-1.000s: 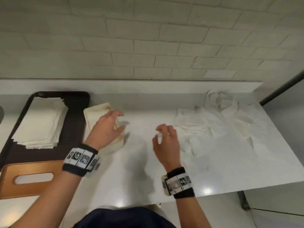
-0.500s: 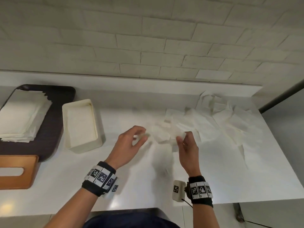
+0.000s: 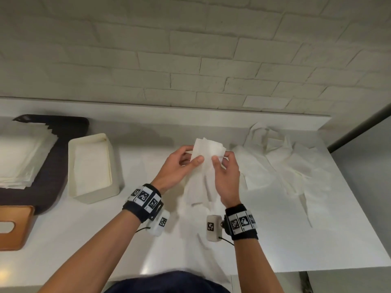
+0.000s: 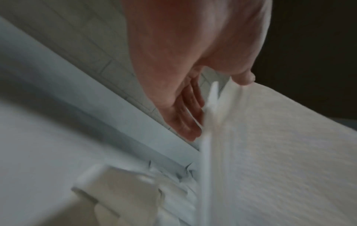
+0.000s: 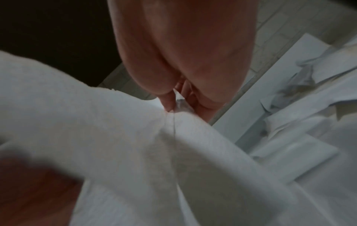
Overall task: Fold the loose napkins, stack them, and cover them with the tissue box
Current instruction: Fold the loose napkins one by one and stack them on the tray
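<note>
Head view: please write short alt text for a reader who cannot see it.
Both hands, left hand and right hand, pinch one white napkin above a white counter. Loose napkins lie at right; an open box and a tray with a stack at left.

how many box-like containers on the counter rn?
2. An open cream rectangular box stands just right of the dark tray; a brown wooden tissue-box cover with an oval slot sits at the left edge, partly cut off. More may lie out of frame.
</note>
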